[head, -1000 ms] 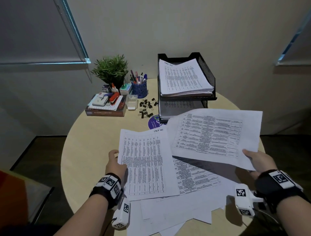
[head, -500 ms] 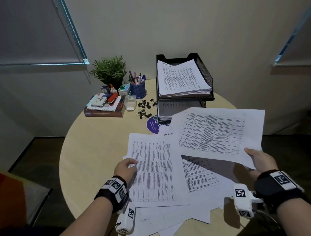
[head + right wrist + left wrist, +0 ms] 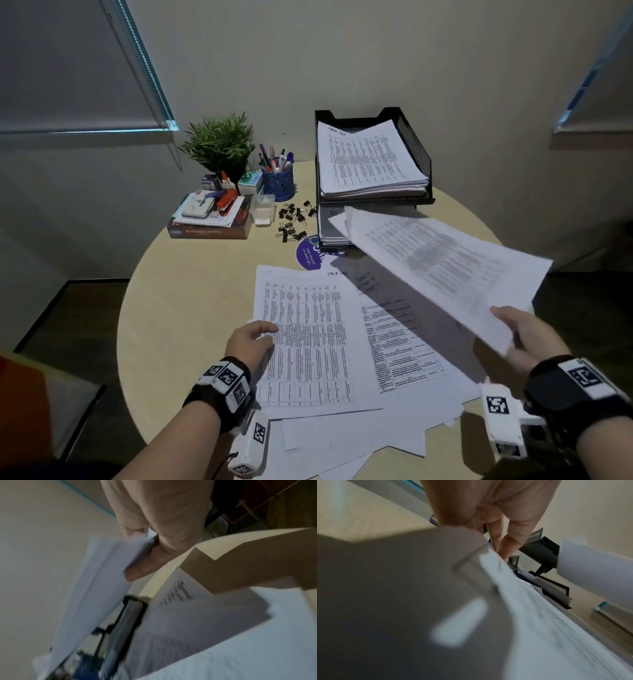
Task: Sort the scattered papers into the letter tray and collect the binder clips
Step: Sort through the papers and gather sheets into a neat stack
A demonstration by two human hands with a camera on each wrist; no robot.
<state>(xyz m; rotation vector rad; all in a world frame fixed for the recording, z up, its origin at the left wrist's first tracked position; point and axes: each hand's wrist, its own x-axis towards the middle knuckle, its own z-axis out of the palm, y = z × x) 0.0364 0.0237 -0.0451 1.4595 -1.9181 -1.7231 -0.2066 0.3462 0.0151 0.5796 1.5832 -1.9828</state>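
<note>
Printed papers (image 3: 394, 342) lie scattered over the near half of the round table (image 3: 191, 308). My left hand (image 3: 251, 339) rests on the left edge of the top sheet (image 3: 308, 342), and its fingertips (image 3: 508, 547) touch the paper. My right hand (image 3: 520, 332) pinches the near corner of a lifted sheet (image 3: 445, 260), which is blurred and tilted, with its far end by the lower tier of the black mesh letter tray (image 3: 414, 150). A paper stack (image 3: 366, 161) fills the top tier. Several black binder clips (image 3: 294, 219) lie loose left of the tray.
At the back left stand a potted plant (image 3: 219, 144), a blue pen cup (image 3: 278, 181), a small clear box (image 3: 263, 209) and a book stack with a stapler (image 3: 212, 219). A purple round sticker (image 3: 308, 255) lies before the tray. An orange object (image 3: 20, 411) sits off the table's near left.
My right hand has swung its sheet up and round, far end toward the tray. My left hand moved right onto the top sheet, which slid right with it.
</note>
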